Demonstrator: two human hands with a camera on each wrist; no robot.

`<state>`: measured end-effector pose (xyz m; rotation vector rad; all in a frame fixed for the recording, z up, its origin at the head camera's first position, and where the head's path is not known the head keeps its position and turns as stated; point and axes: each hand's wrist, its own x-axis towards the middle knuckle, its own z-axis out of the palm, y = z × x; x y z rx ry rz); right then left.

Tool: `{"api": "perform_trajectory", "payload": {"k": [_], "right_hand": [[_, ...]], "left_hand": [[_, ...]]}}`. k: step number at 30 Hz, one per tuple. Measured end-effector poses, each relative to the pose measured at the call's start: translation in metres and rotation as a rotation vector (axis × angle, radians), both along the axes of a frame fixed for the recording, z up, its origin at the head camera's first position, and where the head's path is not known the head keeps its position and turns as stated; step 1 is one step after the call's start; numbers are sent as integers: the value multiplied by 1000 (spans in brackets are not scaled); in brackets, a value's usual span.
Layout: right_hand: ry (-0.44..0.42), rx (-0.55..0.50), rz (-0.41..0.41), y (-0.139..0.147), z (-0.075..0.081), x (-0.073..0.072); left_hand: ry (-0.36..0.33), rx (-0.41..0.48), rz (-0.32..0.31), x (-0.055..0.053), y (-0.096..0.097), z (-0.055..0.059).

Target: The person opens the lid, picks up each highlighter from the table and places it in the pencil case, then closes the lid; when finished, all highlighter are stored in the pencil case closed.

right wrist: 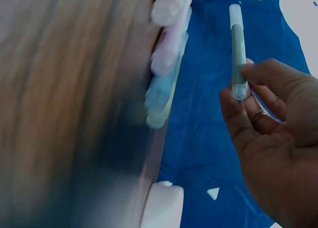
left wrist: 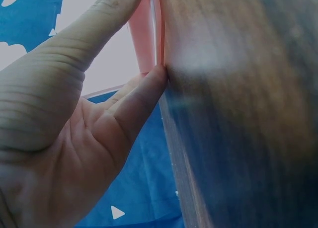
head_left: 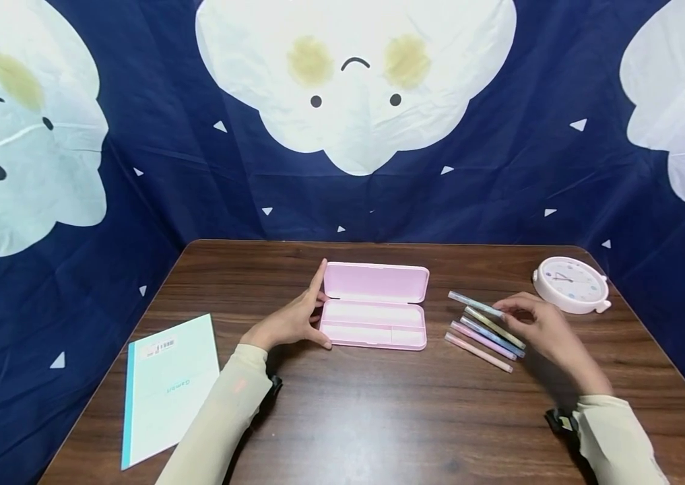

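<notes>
A pink pencil case (head_left: 372, 325) lies with its lid raised, its compartments bare. My left hand (head_left: 294, 315) rests against its left end, thumb by the front corner and index finger straight along the lid; the left wrist view shows the fingertips (left wrist: 158, 75) right at the case's edge. With thumb and fingers, my right hand (head_left: 545, 330) pinches a pale green marker (right wrist: 239, 54) near one end, raised above the others. Beside it on the table lie several markers: yellow (head_left: 500, 329), blue (head_left: 484, 333), pink (head_left: 487, 341) and peach (head_left: 478, 352).
A white and pink clock (head_left: 572, 283) lies at the table's back right, just beyond my right hand. A pale green notebook (head_left: 175, 387) is at the left by my left forearm. Blue cloth (head_left: 366, 209) with white clouds hangs behind the wooden table (head_left: 366, 417).
</notes>
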<state>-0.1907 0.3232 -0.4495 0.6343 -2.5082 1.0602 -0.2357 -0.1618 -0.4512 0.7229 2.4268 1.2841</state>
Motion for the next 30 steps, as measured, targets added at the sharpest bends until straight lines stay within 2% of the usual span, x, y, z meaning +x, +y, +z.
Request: {"api": "perform_trajectory", "payload": {"k": [5,10,17,23,30], "right_hand": [[-3,3,38,-18,8,-1],[-46,-1,59,-36,16,2],[-24,9,95,-50,13,2],[-43,42,111,-68,12,-6],[-129,45,141,-95,9,-19]], "left_hand": [[-1,2,8,0,0,2],[6,-6,1,1,-1,1],[10,-9,-8,1,-2,2],[8,-13,6,0,-3,4],[6,-11,-6,0,0,2]]}}
